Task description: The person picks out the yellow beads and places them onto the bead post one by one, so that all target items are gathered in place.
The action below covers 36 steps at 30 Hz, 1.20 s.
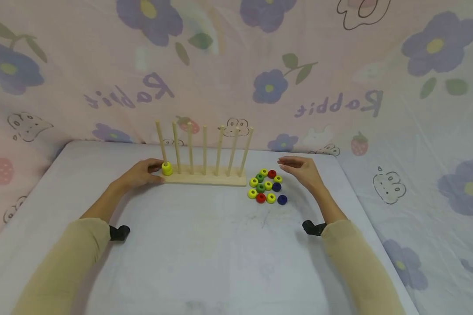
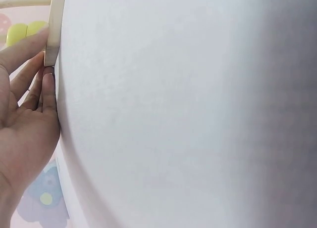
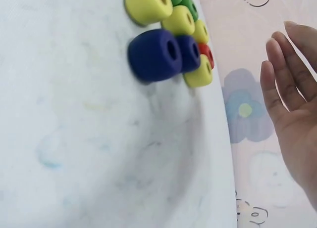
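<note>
A pale wooden peg rack with a row of upright rods stands toward the back of the table. My left hand grips the left end of its base, thumb at the front edge; the left wrist view shows fingertips against the base end. Two yellow beads are stacked on the leftmost rod. To the right of the rack lies a group of loose beads in yellow, green, red and dark blue. Beyond their right side my right hand hovers with relaxed fingers, holding nothing.
A white cloth covers the table. Behind it hangs a pink printed curtain with flowers and rabbits, close to the table's back edge. Black wrist mounts sit at both sleeve cuffs.
</note>
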Each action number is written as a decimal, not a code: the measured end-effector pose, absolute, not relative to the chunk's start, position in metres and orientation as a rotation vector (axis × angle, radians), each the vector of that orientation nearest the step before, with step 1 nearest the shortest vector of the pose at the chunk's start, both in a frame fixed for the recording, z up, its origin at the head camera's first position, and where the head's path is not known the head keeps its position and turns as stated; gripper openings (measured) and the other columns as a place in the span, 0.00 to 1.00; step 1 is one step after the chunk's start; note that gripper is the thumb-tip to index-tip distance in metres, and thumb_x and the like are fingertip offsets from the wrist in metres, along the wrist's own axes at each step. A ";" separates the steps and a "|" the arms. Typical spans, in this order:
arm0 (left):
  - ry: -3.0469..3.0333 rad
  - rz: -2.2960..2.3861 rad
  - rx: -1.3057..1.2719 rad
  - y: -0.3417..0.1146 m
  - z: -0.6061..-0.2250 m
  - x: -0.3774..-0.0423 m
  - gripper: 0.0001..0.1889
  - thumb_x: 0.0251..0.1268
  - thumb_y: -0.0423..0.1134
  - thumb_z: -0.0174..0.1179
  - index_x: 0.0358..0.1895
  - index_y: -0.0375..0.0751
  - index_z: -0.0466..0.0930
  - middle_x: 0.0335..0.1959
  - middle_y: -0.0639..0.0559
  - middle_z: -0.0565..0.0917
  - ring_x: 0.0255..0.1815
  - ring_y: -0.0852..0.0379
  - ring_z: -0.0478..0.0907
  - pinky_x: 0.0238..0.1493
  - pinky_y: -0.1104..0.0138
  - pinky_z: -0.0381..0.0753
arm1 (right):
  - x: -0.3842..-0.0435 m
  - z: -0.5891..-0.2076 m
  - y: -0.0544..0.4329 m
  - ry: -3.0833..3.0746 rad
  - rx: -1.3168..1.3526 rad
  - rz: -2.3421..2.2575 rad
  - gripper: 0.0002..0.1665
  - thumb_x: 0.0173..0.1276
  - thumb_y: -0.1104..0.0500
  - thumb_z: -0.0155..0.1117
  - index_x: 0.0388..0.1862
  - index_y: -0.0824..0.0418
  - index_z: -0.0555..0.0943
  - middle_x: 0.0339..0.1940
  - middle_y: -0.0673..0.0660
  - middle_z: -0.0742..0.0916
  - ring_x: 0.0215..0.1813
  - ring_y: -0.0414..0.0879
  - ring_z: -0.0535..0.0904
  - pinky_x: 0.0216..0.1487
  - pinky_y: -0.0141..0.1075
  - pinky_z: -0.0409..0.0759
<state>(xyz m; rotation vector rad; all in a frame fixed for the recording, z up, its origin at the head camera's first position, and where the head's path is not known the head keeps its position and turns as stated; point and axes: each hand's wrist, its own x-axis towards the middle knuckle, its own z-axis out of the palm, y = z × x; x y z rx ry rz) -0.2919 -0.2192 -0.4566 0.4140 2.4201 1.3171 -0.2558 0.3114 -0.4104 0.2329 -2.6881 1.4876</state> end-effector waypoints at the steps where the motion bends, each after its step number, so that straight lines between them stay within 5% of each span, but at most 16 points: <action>1: 2.420 1.314 0.412 -0.218 -0.457 -0.292 0.41 0.61 0.34 0.69 0.73 0.25 0.57 0.73 0.29 0.61 0.74 0.35 0.58 0.76 0.49 0.57 | -0.255 -0.413 0.313 -2.701 0.213 1.475 0.22 0.67 0.48 0.70 0.56 0.57 0.85 0.51 0.53 0.89 0.53 0.46 0.84 0.57 0.36 0.81; 12: 2.450 1.292 0.433 -0.216 -0.454 -0.291 0.39 0.63 0.35 0.68 0.73 0.26 0.58 0.73 0.29 0.61 0.74 0.34 0.58 0.76 0.48 0.56 | -0.249 -0.435 0.328 -2.772 0.159 1.458 0.20 0.70 0.53 0.67 0.58 0.59 0.83 0.55 0.58 0.87 0.60 0.52 0.80 0.66 0.50 0.75; 24: 2.446 1.298 0.410 -0.218 -0.455 -0.288 0.39 0.63 0.33 0.68 0.73 0.26 0.58 0.73 0.29 0.62 0.74 0.34 0.59 0.76 0.48 0.57 | -0.250 -0.449 0.328 -2.890 0.052 1.499 0.21 0.68 0.61 0.68 0.60 0.61 0.82 0.58 0.59 0.85 0.60 0.52 0.80 0.57 0.36 0.81; 36: 2.422 1.322 0.389 -0.218 -0.455 -0.291 0.40 0.61 0.33 0.69 0.74 0.26 0.57 0.73 0.28 0.61 0.74 0.34 0.58 0.75 0.48 0.57 | -0.253 -0.458 0.321 -2.962 0.049 1.361 0.23 0.67 0.59 0.69 0.61 0.61 0.81 0.54 0.60 0.86 0.55 0.53 0.81 0.62 0.46 0.78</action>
